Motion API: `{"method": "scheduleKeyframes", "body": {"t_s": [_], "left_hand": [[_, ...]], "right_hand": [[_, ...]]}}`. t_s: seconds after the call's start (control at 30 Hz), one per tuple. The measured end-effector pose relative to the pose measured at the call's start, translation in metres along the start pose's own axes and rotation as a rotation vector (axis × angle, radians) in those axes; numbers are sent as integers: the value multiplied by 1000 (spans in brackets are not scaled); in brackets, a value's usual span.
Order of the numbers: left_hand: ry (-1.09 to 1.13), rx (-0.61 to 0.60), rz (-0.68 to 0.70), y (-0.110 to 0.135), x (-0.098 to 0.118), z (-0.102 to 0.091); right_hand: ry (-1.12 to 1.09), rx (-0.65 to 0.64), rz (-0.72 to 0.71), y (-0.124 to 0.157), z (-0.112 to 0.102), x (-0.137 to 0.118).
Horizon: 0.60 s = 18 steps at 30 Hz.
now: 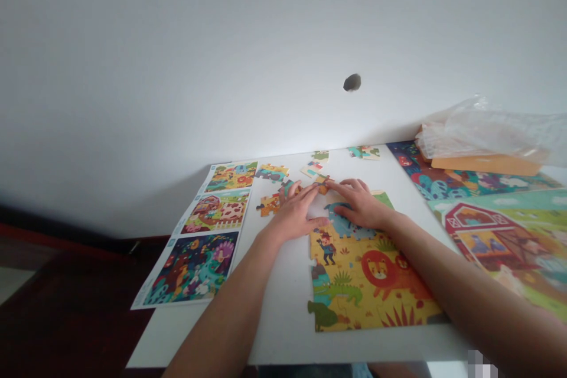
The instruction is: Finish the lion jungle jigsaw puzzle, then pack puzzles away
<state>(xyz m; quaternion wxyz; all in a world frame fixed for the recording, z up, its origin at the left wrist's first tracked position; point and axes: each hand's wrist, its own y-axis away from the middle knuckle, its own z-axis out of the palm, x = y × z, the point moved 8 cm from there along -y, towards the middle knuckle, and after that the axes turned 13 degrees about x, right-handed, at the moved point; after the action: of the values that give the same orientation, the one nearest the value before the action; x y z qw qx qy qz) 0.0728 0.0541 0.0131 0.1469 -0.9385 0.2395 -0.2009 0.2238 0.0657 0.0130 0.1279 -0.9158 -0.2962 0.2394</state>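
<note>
A partly joined animal jigsaw (367,283) with a lion, a crocodile and a blue elephant lies on the white table (283,331). My left hand (296,212) rests palm down at its upper left corner, fingers stretched forward. My right hand (359,204) lies over the elephant, its fingers reaching left. Both sets of fingertips meet on a small orange puzzle piece (323,185) and press it against the table. Several loose pieces (271,204) lie just beyond and left of my hands.
A reference sheet (208,230) with three pictures hangs over the table's left edge. Finished puzzles (496,224) cover the right side, under an orange box (485,162) and a clear plastic bag (491,130). A white wall with a dark hole (352,82) stands behind.
</note>
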Motion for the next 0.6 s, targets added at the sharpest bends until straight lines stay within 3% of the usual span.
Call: {"method": "scheduleKeyframes", "body": {"t_s": [0.6], "left_hand": [[-117, 157, -67, -1, -21, -28]], "right_hand": [[44, 5, 18, 1, 0, 5]]}}
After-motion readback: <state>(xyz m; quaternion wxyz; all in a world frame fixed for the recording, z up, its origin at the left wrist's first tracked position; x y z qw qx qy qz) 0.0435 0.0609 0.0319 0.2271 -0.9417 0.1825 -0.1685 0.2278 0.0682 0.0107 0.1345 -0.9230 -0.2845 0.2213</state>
